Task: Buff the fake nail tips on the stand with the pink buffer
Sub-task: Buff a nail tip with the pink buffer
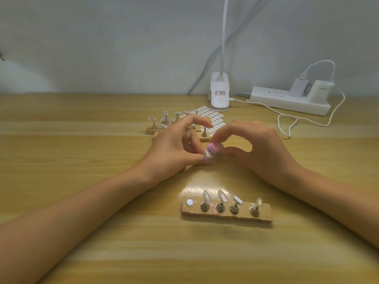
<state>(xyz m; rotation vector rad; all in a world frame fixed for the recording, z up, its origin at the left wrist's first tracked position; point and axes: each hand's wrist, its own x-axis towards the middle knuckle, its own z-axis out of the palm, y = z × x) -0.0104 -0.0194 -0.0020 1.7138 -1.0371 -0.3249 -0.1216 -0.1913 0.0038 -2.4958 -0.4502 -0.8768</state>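
Observation:
My left hand (174,148) pinches a clear fake nail tip (207,154) on its small holder, raised above the table. My right hand (254,148) pinches the small pink buffer (214,148), whose end lies against that tip. Nearer to me lies a wooden stand (226,215) with several silver pegs that carry clear nail tips (206,196). The stand's leftmost magnet spot (190,202) is bare.
Behind my hands stand two more wooden stands (151,130) with nail tips and a sheet of white adhesive pads (213,117). A white clip lamp (219,93), a power strip (287,100) with chargers and a looped cable (287,121) sit at the back right.

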